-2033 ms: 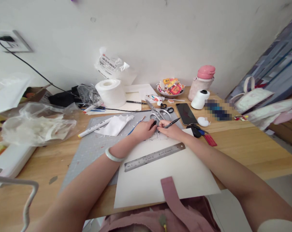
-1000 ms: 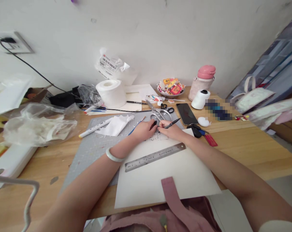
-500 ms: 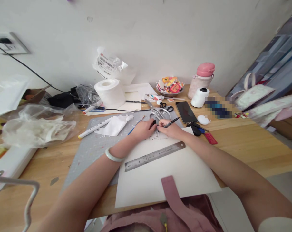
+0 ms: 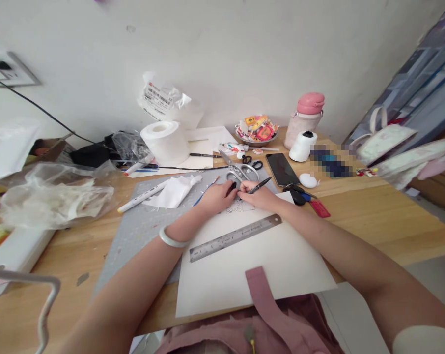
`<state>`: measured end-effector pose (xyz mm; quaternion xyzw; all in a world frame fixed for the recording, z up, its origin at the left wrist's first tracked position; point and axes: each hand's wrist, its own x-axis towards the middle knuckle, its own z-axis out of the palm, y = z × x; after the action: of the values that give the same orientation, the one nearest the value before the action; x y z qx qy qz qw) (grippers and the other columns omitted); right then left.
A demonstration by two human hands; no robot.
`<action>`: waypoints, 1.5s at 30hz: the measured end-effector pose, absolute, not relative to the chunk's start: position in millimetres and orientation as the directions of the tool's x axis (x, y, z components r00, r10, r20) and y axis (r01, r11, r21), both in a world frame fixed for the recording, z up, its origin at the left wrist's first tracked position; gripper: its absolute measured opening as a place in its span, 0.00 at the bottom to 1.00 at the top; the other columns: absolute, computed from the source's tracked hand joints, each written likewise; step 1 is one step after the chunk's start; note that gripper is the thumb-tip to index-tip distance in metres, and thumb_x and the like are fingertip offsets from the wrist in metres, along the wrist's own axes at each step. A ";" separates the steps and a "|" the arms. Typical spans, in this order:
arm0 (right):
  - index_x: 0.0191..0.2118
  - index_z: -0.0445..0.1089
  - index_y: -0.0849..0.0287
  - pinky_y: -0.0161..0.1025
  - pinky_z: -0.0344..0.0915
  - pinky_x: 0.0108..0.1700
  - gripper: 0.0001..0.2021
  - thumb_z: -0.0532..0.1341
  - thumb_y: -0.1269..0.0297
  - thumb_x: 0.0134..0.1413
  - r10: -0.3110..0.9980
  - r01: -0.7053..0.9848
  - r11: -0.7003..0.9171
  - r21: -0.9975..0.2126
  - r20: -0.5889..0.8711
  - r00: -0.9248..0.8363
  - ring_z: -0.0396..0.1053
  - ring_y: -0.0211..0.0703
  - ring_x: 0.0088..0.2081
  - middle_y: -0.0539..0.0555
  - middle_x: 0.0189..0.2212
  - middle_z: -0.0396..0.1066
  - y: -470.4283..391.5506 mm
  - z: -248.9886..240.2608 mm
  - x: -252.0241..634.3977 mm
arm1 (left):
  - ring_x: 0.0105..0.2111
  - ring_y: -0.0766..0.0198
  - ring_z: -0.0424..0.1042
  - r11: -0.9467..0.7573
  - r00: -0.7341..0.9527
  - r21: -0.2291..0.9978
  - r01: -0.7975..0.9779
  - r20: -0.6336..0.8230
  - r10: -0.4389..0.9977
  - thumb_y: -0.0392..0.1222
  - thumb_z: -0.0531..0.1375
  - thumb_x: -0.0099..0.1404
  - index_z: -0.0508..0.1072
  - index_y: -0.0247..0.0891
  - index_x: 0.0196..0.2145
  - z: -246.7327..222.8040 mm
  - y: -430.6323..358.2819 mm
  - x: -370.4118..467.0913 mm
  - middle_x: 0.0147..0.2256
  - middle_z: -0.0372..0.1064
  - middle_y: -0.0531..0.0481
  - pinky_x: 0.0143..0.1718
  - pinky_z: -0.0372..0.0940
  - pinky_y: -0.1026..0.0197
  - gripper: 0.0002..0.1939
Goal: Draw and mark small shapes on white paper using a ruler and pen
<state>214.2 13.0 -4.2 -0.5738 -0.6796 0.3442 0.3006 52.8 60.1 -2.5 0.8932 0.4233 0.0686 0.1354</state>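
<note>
Still no shift: right hand (image 4: 261, 196) grips black pen (image 4: 260, 185), tip at small drawing (image 4: 237, 208) on white sheet (image 4: 252, 265); left hand (image 4: 217, 196) pinches pen cap (image 4: 232, 187). Drawing continues.

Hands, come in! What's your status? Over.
Right hand shut on black pen, tip at paper. Left hand holds pen cap. Ruler lies nearby.
</note>
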 end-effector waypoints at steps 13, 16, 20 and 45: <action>0.23 0.54 0.57 0.34 0.48 0.26 0.08 0.54 0.61 0.45 0.986 0.639 0.131 -0.758 0.036 -0.160 0.52 0.34 0.22 0.44 0.18 0.53 15.6 -4.9 214.4 | 0.32 0.57 0.71 -0.600 0.623 0.281 0.749 0.011 0.782 0.49 0.44 0.66 0.65 0.40 0.37 -3.9 60.8 53.1 0.28 0.70 0.48 0.33 0.62 0.60 0.15; 0.22 0.54 0.57 0.34 0.48 0.27 0.08 0.53 0.62 0.46 0.983 0.634 0.158 -0.757 0.058 -0.176 0.52 0.34 0.22 0.44 0.18 0.53 15.8 -5.1 214.3 | 0.32 0.57 0.71 -0.595 0.619 0.275 0.755 0.001 0.785 0.50 0.44 0.66 0.64 0.40 0.37 -5.0 61.5 53.1 0.29 0.70 0.47 0.32 0.61 0.60 0.15; 0.23 0.54 0.57 0.34 0.48 0.26 0.08 0.54 0.62 0.46 0.985 0.608 0.137 -0.782 0.042 -0.169 0.52 0.34 0.22 0.44 0.18 0.53 15.3 -5.6 214.0 | 0.32 0.57 0.71 -0.597 0.623 0.271 0.755 -0.009 0.783 0.48 0.44 0.66 0.64 0.39 0.37 -2.6 60.3 53.4 0.29 0.70 0.47 0.32 0.61 0.60 0.14; 0.24 0.54 0.57 0.30 0.53 0.19 0.07 0.54 0.65 0.47 0.986 0.477 0.042 -0.878 -0.039 -0.160 0.54 0.31 0.14 0.41 0.11 0.54 14.8 -2.8 215.0 | 0.28 0.57 0.69 -0.594 0.615 0.269 0.758 0.008 0.789 0.48 0.45 0.65 0.64 0.38 0.35 -3.7 60.8 54.0 0.26 0.68 0.48 0.28 0.58 0.60 0.13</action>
<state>215.0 14.8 -2.8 -0.5646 -0.6480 0.4001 0.3181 54.0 60.8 -3.7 0.8905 0.4342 0.0630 0.1200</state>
